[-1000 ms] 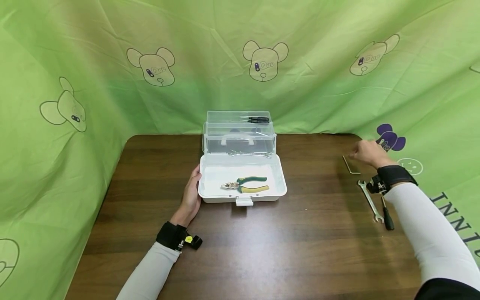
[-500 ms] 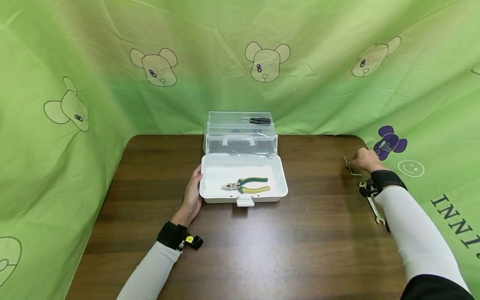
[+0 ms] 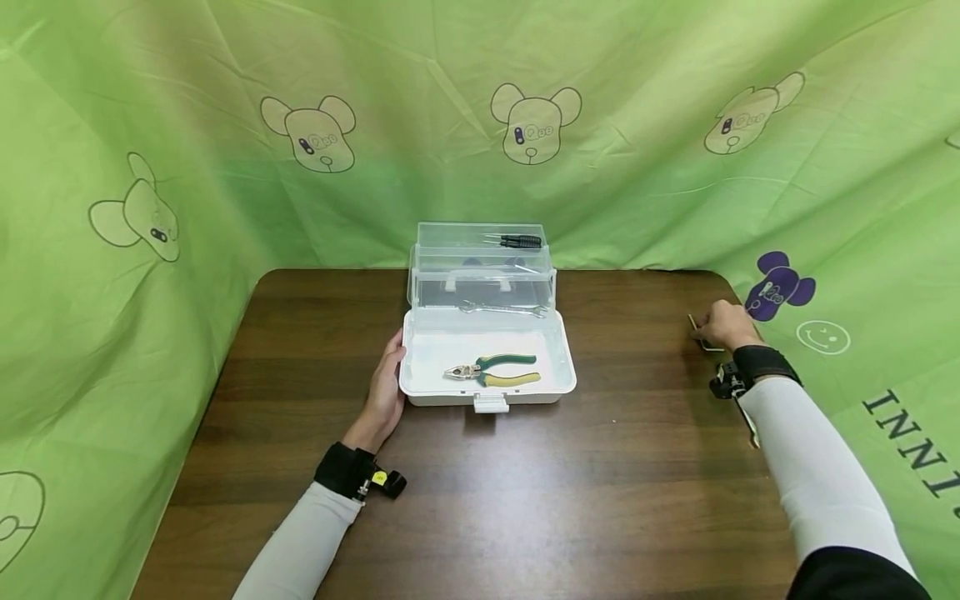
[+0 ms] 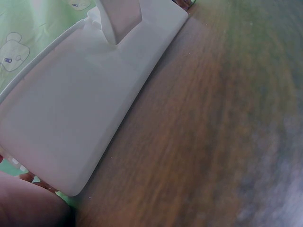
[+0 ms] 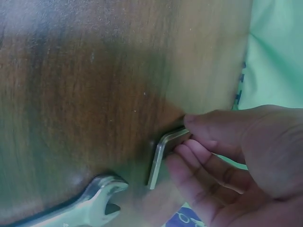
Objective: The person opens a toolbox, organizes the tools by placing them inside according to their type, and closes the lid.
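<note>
My left hand (image 3: 384,387) rests along the left end of a white toolbox (image 3: 442,399), whose clear lid and trays are raised. In the left wrist view its front wall and latch (image 4: 124,21) show, with fingers (image 4: 42,184) by the lower corner. Combination pliers (image 3: 507,359) with green and yellow handles lie in the box's bottom. At the table's far right, my right hand (image 3: 727,326) pinches one end of an L-shaped hex key (image 5: 157,158) between thumb and fingers. The key's bent arm lies close over the tabletop.
An open-ended wrench (image 5: 97,208) lies near the right hand, partly covered by the forearm in the head view. Black-handled screwdrivers (image 3: 519,242) and another wrench (image 3: 502,309) sit in the clear trays. A green curtain (image 3: 622,200) hangs behind the wooden table (image 3: 600,500).
My right hand has come down and slightly left onto the hex key and now pinches it. Its forearm now covers the screwdriver on the table. The left hand has stayed at the toolbox.
</note>
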{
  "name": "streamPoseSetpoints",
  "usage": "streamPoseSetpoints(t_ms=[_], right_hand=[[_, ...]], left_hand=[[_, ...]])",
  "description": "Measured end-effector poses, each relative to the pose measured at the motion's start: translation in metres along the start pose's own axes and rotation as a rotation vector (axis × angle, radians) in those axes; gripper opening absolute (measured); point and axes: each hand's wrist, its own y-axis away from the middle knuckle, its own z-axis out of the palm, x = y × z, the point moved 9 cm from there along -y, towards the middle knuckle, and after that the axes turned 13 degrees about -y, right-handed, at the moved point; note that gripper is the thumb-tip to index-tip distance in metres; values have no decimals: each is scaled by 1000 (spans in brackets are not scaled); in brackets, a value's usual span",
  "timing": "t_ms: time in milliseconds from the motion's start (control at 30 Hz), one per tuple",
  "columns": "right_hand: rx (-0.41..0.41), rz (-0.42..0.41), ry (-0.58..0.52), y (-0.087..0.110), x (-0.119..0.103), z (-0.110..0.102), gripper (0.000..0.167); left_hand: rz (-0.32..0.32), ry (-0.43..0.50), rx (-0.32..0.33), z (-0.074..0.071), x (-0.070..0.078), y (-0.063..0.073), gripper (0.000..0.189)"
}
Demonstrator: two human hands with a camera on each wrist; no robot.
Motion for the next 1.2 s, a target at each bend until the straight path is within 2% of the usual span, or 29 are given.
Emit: streamPoseSetpoints(t_ms=[200, 400, 600, 900, 1200], right_hand=[[76, -24, -17, -1, 2, -4, 12], [137, -11, -39, -2, 2, -6, 10], [148, 3, -54, -4, 3, -5, 22], [162, 5, -30, -8, 2, -1, 29], [124, 26, -62, -1, 5, 4, 23]], left_hand=[[-1, 4, 6, -1, 1, -1, 57], [-4, 0, 6, -2, 1, -1, 57], [-15, -5, 12, -2, 1, -1, 58], [-11, -1, 14, -3, 1, 0, 57], [-6, 1, 8, 0, 1, 0, 57]])
